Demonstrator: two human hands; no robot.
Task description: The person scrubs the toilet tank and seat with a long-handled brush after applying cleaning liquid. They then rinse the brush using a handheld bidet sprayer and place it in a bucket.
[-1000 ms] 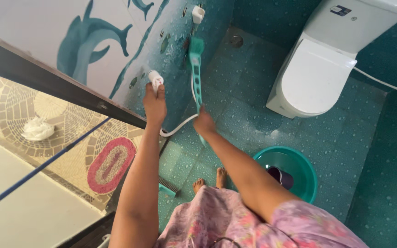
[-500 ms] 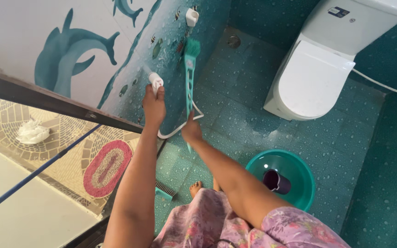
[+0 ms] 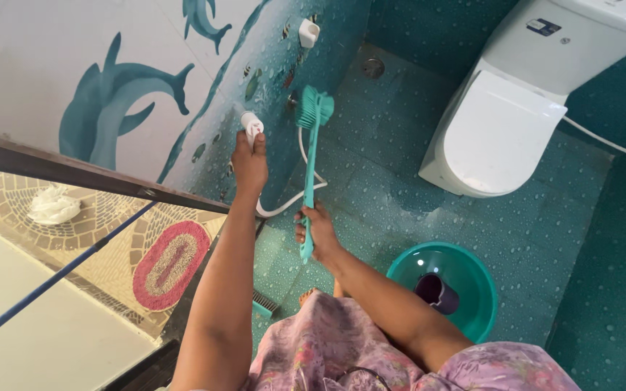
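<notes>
Left hand (image 3: 249, 161) grips a white plastic spray nozzle (image 3: 252, 124) against the dolphin-patterned wall (image 3: 132, 87); right hand (image 3: 318, 232) clasps a long teal plastic scrub brush (image 3: 311, 156), bristles at the wall's base, open wet floor (image 3: 378, 166) beside.

a white toilet (image 3: 505, 123) with closed lid stands on the teal tiled floor (image 3: 400, 174). a teal basin (image 3: 472, 271) near it holds a dark mug (image 3: 437, 292). a floor drain (image 3: 373, 68) sits in the corner. dolphin wall tiles (image 3: 121, 94) at left; an oval red mat (image 3: 172, 264) beyond the door threshold.
</notes>
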